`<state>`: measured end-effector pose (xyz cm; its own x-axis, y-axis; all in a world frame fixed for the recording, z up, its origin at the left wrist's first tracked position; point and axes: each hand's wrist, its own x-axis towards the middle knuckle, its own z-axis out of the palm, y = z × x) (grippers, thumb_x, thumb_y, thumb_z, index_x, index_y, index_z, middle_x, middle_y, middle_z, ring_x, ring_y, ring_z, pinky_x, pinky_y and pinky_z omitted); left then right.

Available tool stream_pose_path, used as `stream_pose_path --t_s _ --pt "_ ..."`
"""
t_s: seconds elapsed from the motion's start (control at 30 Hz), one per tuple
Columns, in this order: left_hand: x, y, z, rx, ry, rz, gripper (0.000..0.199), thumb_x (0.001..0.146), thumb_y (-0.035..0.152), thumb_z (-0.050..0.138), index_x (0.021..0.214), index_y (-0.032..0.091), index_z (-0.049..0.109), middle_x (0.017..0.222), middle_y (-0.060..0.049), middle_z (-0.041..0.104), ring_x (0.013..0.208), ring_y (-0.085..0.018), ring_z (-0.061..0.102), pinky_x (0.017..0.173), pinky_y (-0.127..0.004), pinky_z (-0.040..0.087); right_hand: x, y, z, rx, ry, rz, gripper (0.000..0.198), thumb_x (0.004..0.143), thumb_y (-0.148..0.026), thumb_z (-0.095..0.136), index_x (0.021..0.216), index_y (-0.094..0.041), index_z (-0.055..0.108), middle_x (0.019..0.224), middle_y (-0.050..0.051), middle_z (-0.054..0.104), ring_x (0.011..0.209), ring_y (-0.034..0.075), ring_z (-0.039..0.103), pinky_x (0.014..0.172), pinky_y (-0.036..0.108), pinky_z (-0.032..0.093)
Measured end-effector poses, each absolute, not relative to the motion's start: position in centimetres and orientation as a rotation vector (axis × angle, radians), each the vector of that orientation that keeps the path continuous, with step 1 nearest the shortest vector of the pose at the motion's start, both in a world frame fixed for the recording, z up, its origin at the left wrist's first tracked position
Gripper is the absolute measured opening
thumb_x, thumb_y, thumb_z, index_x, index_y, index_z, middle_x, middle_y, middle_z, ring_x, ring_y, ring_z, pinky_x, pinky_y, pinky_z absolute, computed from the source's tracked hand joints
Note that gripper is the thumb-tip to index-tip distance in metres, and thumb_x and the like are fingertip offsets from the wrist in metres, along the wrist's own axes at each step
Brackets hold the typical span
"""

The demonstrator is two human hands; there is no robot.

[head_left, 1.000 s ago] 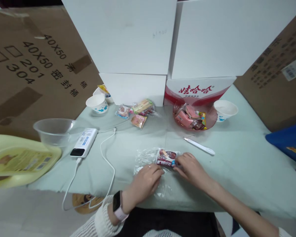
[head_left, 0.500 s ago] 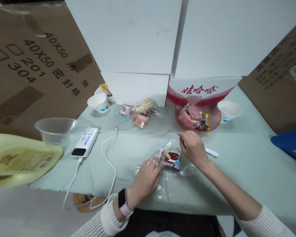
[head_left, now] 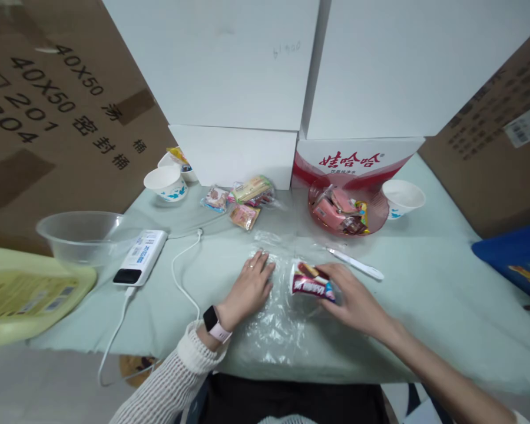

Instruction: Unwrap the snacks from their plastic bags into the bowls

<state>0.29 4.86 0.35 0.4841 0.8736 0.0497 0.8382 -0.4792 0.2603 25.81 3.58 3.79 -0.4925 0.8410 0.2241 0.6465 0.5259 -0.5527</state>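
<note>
While the left hand [head_left: 249, 291] has shifted off the wrapped wafer packet [head_left: 307, 281] and now lies with fingers loosely spread on the clear plastic film [head_left: 274, 337], the right hand [head_left: 352, 299] has come down from above the packet and now grips its right end between thumb and fingers. As I judge it, the packet and the film are now handled separately, one hand to each. The packet sits over the film near the front of the tabletop [head_left: 433, 312], and the utility knife [head_left: 357, 263] beyond the right hand is uncovered again.

The right fingers hide the packet's end, and whether it is lifted or touching the film is unclear. The film's edges fade into the pale cloth [head_left: 463, 347]. The yellow jug [head_left: 26, 297] and blue container [head_left: 510, 259] are cut off.
</note>
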Motion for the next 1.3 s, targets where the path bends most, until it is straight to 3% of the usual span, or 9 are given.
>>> stream_pose_path --t_s 0.13,0.27,0.4,0.53,0.7,0.93,1.03,1.13,1.3 --pt "0.2 4.5 0.1 2.493 1.485 0.261 0.044 0.081 0.014 0.055 0.124 0.011 0.047 0.138 -0.019 0.041 0.133 -0.033 0.032 0.106 -0.052 0.032 28.1 7.1 7.8 -1.340 -2.076 0.092 0.052 0.080 -0.028 0.056 0.129 -0.020 0.039 0.115 0.014 0.055 0.107 0.031 0.052 0.090 0.048 0.043" --pt "-0.1 4.3 1.2 2.507 1.452 0.330 0.041 0.083 0.015 0.052 0.124 0.014 0.047 0.139 -0.017 0.042 0.133 -0.030 0.032 0.106 -0.053 0.032 29.6 10.6 10.5 -1.411 -2.017 -0.167 0.063 0.080 -0.036 0.060 0.134 -0.015 0.035 0.128 0.018 0.046 0.124 0.036 0.038 0.100 0.057 0.032" --pt "-2.1 2.7 2.4 2.592 1.269 0.341 0.037 0.085 0.007 0.042 0.119 0.017 0.050 0.133 -0.010 0.049 0.132 -0.025 0.034 0.106 -0.050 0.035 30.4 8.2 9.2 -1.156 -2.352 0.184 0.038 0.088 -0.026 0.047 0.126 -0.023 0.046 0.121 0.011 0.055 0.116 0.025 0.050 0.096 0.044 0.043" --pt "-5.0 0.5 2.3 2.647 1.106 0.207 0.051 0.078 -0.004 0.036 0.123 0.019 0.048 0.132 -0.008 0.052 0.131 -0.022 0.037 0.105 -0.047 0.037 31.6 4.0 4.8 -1.188 -2.537 0.523 0.038 0.089 -0.024 0.043 0.126 -0.024 0.046 0.125 0.011 0.055 0.117 0.023 0.052 0.093 0.040 0.048" --pt "-6.5 -0.7 1.4 2.669 1.073 -0.050 0.068 0.072 -0.011 0.033 0.130 0.023 0.043 0.139 -0.007 0.046 0.133 -0.022 0.035 0.106 -0.047 0.034 31.0 2.5 0.7 -1.377 -2.496 0.464 0.038 0.086 -0.023 0.048 0.124 -0.020 0.046 0.117 0.012 0.058 0.110 0.025 0.055 0.091 0.043 0.047" --pt "-5.0 -2.1 3.2 2.568 1.101 -0.111 0.068 0.067 -0.001 0.050 0.131 0.020 0.044 0.146 -0.015 0.033 0.137 -0.032 0.025 0.105 -0.053 0.030 29.8 2.7 0.1 -1.527 -2.569 0.357 0.023 0.087 -0.014 0.039 0.096 -0.020 0.058 0.082 0.005 0.059 0.070 0.018 0.060 0.059 0.029 0.048" --pt "-4.7 -3.0 3.9 2.515 1.023 -0.112 0.068 0.070 0.019 0.064 0.134 0.021 0.040 0.146 -0.015 0.033 0.137 -0.033 0.024 0.106 -0.056 0.025 30.4 2.4 0.9 -1.439 -2.499 0.328 0.018 0.087 -0.015 0.040 0.085 -0.020 0.057 0.095 0.010 0.059 0.083 0.021 0.061 0.067 0.034 0.051" --pt "-4.4 -3.9 3.4 2.505 1.021 -0.140 0.082 0.066 0.038 0.072 0.137 0.021 0.035 0.147 -0.017 0.031 0.136 -0.034 0.026 0.106 -0.058 0.022 30.8 1.2 2.1 -1.264 -2.433 0.346 0.013 0.085 -0.015 0.043 0.084 -0.021 0.055 0.113 0.013 0.057 0.104 0.024 0.056 0.082 0.040 0.050" --pt "-4.1 -4.9 1.7 2.639 1.105 -0.055 0.053 0.076 0.012 0.058 0.127 0.023 0.047 0.142 -0.014 0.041 0.132 -0.031 0.035 0.103 -0.053 0.032 30.9 -2.1 3.6 -1.042 -2.501 0.561 0.017 0.082 -0.010 0.042 0.089 -0.022 0.052 0.107 0.011 0.062 0.099 0.019 0.060 0.080 0.032 0.052"
